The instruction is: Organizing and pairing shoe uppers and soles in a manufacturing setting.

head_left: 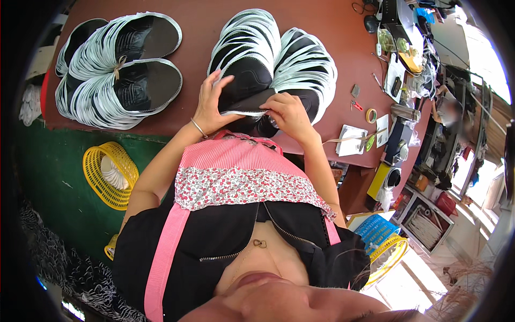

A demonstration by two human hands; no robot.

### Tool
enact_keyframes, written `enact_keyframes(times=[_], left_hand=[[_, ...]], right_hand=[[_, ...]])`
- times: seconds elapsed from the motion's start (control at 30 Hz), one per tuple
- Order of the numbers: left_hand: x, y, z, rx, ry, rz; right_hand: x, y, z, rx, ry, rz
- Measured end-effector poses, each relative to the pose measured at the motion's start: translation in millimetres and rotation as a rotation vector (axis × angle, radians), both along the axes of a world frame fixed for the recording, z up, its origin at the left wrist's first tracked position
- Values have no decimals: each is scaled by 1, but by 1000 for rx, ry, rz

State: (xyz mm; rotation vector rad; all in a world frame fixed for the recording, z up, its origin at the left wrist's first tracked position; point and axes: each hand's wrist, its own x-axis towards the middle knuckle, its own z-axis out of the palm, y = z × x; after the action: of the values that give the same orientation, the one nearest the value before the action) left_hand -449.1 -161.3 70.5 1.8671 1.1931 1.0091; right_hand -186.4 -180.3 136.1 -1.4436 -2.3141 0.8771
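A nested stack of black shoe uppers with white edges (244, 80) lies in front of me on the table. The near end of its top upper is turned up, showing a dark grey flap (249, 103). My left hand (210, 104) grips the left side of this upper, thumb at the near edge and fingers bent along the side. From the right, my right hand (289, 114) pinches the white-edged near rim between thumb and fingertips. A second fanned stack of uppers (316, 64) sits close against it, partly behind my right hand.
Two more bundles of uppers (120, 86), tied with a strip (119, 67), rest on the reddish-brown table (196, 32) at left. Right are a tape roll (371, 115), papers (351, 140), a red tool (357, 105) and a metal flask (405, 112). A yellow basket (91, 177) stands on the green floor.
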Motion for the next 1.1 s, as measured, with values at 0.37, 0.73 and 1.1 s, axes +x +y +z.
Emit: enact_keyframes(times=[0.37, 0.73, 1.1], left_hand=[[11, 0, -17, -112, 14, -354], [23, 5, -15, -621, -730, 48], [-5, 40, -1, -163, -90, 125]], right_hand=[[-37, 28, 6, 196, -103, 7], [-32, 58, -4, 102, -34, 19], [-13, 13, 4, 5, -159, 252]])
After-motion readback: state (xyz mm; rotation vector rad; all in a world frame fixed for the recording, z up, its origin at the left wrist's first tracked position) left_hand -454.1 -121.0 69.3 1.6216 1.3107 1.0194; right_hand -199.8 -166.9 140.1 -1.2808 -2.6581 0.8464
